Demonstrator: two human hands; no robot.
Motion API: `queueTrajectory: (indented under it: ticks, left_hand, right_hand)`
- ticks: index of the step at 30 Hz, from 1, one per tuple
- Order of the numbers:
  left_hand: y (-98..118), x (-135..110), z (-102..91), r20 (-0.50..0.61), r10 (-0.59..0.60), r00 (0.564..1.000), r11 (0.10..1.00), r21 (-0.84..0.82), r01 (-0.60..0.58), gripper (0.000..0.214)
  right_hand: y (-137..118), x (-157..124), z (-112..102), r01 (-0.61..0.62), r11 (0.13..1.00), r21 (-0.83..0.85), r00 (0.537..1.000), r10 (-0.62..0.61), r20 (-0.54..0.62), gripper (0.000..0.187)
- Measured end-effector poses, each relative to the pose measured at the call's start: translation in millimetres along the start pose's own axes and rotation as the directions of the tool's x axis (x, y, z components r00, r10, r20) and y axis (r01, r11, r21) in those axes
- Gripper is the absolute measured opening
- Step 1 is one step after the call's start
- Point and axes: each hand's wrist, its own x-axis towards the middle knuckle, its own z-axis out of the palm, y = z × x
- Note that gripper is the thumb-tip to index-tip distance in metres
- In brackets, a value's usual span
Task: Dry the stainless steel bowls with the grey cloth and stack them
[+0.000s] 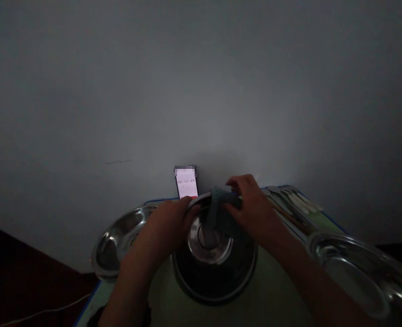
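A round steel vessel (217,293) with a dark inside and a thin bright rim stands in front of me. Over it, a curved metal rim (201,198) is gripped by my left hand (175,218), fingers closed on its far left edge. A shiny round metal part (210,259) shows below; I cannot tell whether it belongs to the same piece. My right hand (250,200) pinches a grey-green cloth (217,211), which is folded over the rim and hangs down inside. The right fingertips are partly hidden behind the cloth and rim.
A phone (187,184) showing a running timer leans on the wall behind. An oval steel basin (101,254) lies left, another steel basin (354,281) right. Several knives and utensils (292,200) lie at the back right of the blue-edged table (173,309). A white cable (47,310) runs lower left.
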Motion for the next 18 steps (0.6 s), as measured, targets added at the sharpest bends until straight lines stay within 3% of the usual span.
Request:
queueTrajectory:
  ticks: [3, 8, 12, 15, 18]
  left_hand:
    - [-3.6, 4.9, -3.8, 0.0, -0.005, 1.0, 1.0, 0.002, 0.005, 0.039]
    - [-4.8, 5.3, -2.0, 0.024, 0.047, 0.999, 0.998, -0.031, -0.046, 0.037]
    - [3.3, 1.4, 3.6, 0.03, 0.102, 0.994, 0.993, 0.05, -0.104, 0.034]
    - [9.6, -0.2, 3.0, 0.049, 0.137, 0.989, 0.99, 0.017, -0.138, 0.033]
    - [8.3, -0.6, -3.4, 0.006, 0.112, 0.994, 0.992, -0.062, -0.111, 0.032]
  right_hand:
    - [0.9, 0.4, 5.5, 0.035, 0.999, 0.012, 0.999, -0.035, -0.021, 0.017]
    - [-2.9, -3.5, 10.0, 0.094, 0.995, 0.034, 0.972, -0.099, 0.215, 0.035]
    - [1.8, -5.9, 12.5, 0.011, 0.998, -0.058, 0.932, 0.011, 0.363, 0.016]
    - [8.4, -4.5, 11.8, 0.0, 0.997, -0.075, 0.938, 0.026, 0.345, 0.005]
    - [12.1, -1.8, 9.4, 0.005, 1.0, -0.003, 0.969, -0.004, 0.247, 0.008]
